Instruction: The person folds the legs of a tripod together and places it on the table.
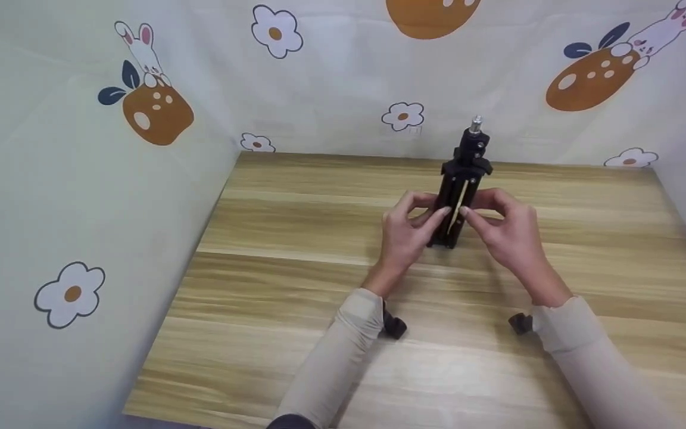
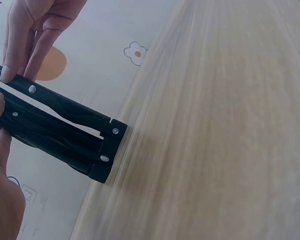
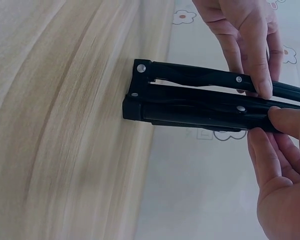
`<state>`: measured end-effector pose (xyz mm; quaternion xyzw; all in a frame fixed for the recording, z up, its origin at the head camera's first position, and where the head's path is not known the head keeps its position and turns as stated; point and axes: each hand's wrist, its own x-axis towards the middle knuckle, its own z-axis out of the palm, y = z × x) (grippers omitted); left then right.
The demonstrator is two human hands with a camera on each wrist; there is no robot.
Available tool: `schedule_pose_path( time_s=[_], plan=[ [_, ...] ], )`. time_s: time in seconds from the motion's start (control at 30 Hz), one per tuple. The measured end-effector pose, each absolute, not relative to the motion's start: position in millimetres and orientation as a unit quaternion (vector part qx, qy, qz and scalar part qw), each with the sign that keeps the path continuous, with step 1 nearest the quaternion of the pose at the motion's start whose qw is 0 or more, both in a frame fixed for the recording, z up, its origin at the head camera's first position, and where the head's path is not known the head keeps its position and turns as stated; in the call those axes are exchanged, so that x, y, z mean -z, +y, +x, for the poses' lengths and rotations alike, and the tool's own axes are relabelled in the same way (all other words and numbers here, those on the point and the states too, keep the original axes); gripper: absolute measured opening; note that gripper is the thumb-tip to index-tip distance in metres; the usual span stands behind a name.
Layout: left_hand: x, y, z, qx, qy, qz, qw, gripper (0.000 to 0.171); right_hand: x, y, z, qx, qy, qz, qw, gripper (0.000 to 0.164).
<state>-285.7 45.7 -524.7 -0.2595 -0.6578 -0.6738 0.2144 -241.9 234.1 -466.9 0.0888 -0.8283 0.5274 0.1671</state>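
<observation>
A folded black light stand (image 1: 468,155) with a silver stud on top stands nearly upright on the wooden table, tilted slightly. My left hand (image 1: 405,232) pinches its left leg between thumb and fingers. On the other side, my right hand (image 1: 510,232) grips the right leg, thumb in front and fingers behind. A narrow gap shows between the legs. In the left wrist view, the riveted lower end of the stand (image 2: 65,132) is near the tabletop. Both hands also hold the legs in the right wrist view, the right hand (image 3: 285,185) below and the left hand (image 3: 250,40) above.
The wooden tabletop (image 1: 271,286) spreads around the stand. A pale wall cloth (image 1: 331,89) printed with flowers, oranges and rabbits hangs behind and at the sides. Small black wrist-worn pieces (image 1: 395,328) stick out by the sleeves.
</observation>
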Motion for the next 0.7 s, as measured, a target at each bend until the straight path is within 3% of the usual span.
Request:
schedule_pose_path(
  time_s=[0.7],
  plan=[
    [524.3, 43.6, -285.0, 0.669, -0.662, -0.266, 0.207, 0.022, 473.1, 230.8, -241.8, -0.509, -0.831, 0.098, 0.200, 0.021]
  ],
)
